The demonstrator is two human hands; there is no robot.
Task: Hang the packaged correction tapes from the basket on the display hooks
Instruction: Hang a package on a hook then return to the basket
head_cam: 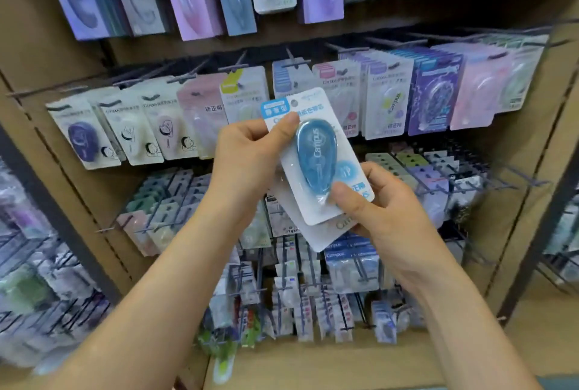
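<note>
— What takes up most of the view?
— A brown display board, covered from edge to edge with rows of hanging packs. The row toward 12 o'clock is blurred.
— And the hands?
— Both are raised in front of the board, near the centre. The left hand sits at 9 o'clock from the blue correction tape pack, thumb pressed on the card's upper part and fingers curled behind it. The right hand is at 4 o'clock, its thumb pinching the bottom of the clear blister.
— So the pack is off the display?
— Yes, it's held in the air between both hands, tilted with its top toward 11 o'clock. A second white pack lies directly behind it, its lower edge showing at 6 o'clock, and is held along with it.
— Anything smaller?
— Dark wire hooks jut out above the packs at 1 o'clock.
</note>
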